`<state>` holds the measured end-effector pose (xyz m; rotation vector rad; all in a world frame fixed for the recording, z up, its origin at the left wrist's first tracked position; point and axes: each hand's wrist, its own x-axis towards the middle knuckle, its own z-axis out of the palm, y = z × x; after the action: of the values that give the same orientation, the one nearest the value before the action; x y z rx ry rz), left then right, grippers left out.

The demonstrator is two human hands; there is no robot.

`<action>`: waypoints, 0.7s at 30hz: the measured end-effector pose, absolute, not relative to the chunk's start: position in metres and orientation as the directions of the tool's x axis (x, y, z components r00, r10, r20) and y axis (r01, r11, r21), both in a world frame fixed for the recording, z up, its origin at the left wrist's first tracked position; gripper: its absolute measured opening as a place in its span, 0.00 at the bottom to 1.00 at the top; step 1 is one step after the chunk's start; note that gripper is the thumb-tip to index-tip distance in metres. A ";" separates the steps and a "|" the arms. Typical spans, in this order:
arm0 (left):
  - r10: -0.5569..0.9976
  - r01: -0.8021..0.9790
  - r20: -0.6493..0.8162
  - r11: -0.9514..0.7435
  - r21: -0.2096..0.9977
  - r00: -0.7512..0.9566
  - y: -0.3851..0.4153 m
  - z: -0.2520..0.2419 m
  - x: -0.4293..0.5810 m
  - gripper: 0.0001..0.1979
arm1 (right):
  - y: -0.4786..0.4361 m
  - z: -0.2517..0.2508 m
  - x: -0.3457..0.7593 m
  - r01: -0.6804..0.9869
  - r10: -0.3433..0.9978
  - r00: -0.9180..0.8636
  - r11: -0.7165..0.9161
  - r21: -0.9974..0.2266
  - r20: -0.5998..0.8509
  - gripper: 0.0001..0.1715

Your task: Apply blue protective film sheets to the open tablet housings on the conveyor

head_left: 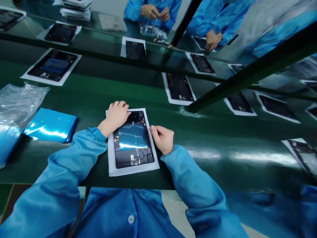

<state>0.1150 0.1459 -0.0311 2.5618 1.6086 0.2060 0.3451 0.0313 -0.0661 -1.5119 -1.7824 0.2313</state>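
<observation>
An opened tablet (135, 158) lies on a white sheet (116, 172) in front of me, its inner parts facing up. A shiny blue film-covered rectangle (133, 137) fills its middle, and a small circuit board with fine wires shows near its lower edge. My left hand (116, 115) lies over the tablet's upper left corner with the fingers stretched out. Beside the right edge my right hand (162, 137) is closed in a pinch, thumb and forefinger at the rim. Whatever is between those fingertips is too small to make out.
Blue film sheets (52, 125) and a clear plastic bag (22, 102) lie to the left. More opened tablets on white sheets, such as one tablet (180, 86), lie along the green bench (210, 138). A dark post (247, 69) slants across the right. Co-workers' hands (155, 12) show beyond.
</observation>
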 end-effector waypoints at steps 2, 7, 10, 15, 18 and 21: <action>0.898 0.883 0.073 -0.439 0.165 0.433 0.151 -0.037 0.115 0.16 | 0.034 -0.069 0.346 0.732 0.899 0.059 0.256 -0.632 0.433 0.20; 0.897 0.881 0.096 -0.441 0.172 0.431 0.156 -0.044 0.112 0.15 | 0.038 -0.073 0.346 0.646 0.905 0.130 0.232 -0.727 0.405 0.13; 0.901 0.882 0.120 -0.434 0.185 0.418 0.156 -0.048 0.114 0.13 | 0.040 -0.077 0.348 0.600 0.923 0.149 0.202 -0.774 0.356 0.11; 0.902 0.875 0.195 -0.424 0.232 0.386 0.157 -0.038 0.111 0.13 | 0.040 -0.078 0.353 0.530 0.955 0.171 0.117 -0.840 0.241 0.24; 0.900 0.874 0.270 -0.409 0.261 0.341 0.160 -0.020 0.103 0.13 | 0.037 -0.072 0.354 0.477 0.990 0.058 0.088 -0.875 0.131 0.29; 0.891 0.869 0.342 -0.402 0.288 0.298 0.163 -0.002 0.094 0.14 | 0.031 -0.066 0.352 0.434 0.997 -0.058 0.065 -0.899 0.044 0.29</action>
<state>0.0940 0.1627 -0.0017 2.4927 1.6911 0.7077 0.3520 0.0309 -0.0657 -1.4651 -1.5955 0.9539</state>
